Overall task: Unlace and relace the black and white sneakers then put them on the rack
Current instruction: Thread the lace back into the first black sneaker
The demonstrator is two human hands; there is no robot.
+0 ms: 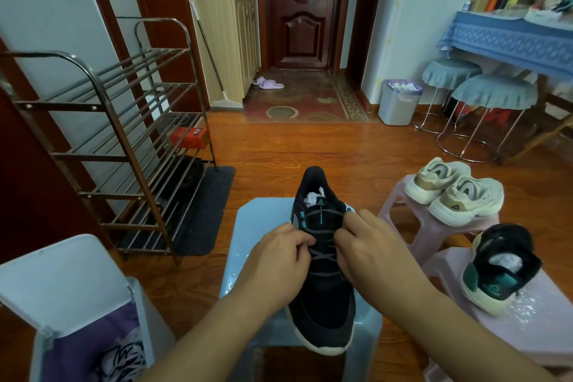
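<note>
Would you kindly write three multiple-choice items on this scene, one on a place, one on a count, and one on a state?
1. Where does the black mesh sneaker with grey laces stand?
A. on the pale blue plastic stool
B. on the metal shoe rack
C. on the wooden floor

2. How many cream chunky sneakers sit on the far pink plastic stool?
A. one
B. two
C. three

3. What are the left hand and right hand doing?
A. resting flat on the stool
B. pinching the grey laces
C. lifting the sneaker

Answers: 1 A, its sole rests on the blue seat; 2 B, a pair lies side by side there; 3 B, both hands' fingers are curled onto the laces over the tongue.
</note>
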